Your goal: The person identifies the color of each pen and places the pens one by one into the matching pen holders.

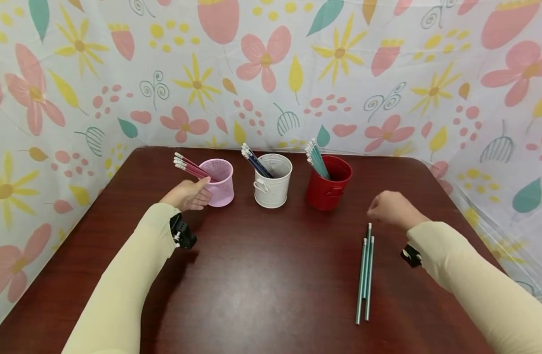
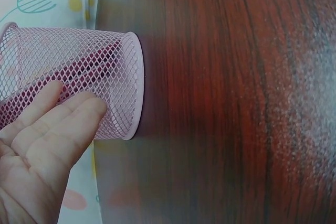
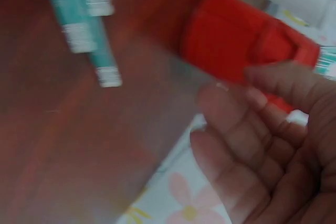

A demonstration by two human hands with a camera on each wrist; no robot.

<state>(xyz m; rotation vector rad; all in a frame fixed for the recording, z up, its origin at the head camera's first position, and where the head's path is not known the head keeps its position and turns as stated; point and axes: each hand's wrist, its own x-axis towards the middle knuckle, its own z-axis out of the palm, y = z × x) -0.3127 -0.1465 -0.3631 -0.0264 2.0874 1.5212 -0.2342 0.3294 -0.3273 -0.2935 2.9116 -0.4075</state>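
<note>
At the far left my left hand (image 1: 190, 194) is beside a pink mesh cup (image 1: 224, 183), thumb right at its rim. Its fingers (image 2: 58, 135) are extended along the mesh and hold nothing. Several dark pink pencils (image 1: 191, 167) with white erasers lean out of this cup toward the hand. On the right, my right hand (image 1: 395, 209) is over the table just beyond the eraser ends of three green pencils (image 1: 365, 275) lying side by side. Its fingers (image 3: 226, 114) are loosely bent with nothing between them, and the right wrist view is blurred.
A white bucket (image 1: 275, 189) holding several dark blue pencils (image 1: 257, 163) stands mid-table near the back. Right of it, a red bucket (image 1: 322, 196) holds several teal pencils (image 1: 317, 160). A flower-patterned cloth (image 1: 271, 113) hangs behind the brown table (image 1: 253, 275).
</note>
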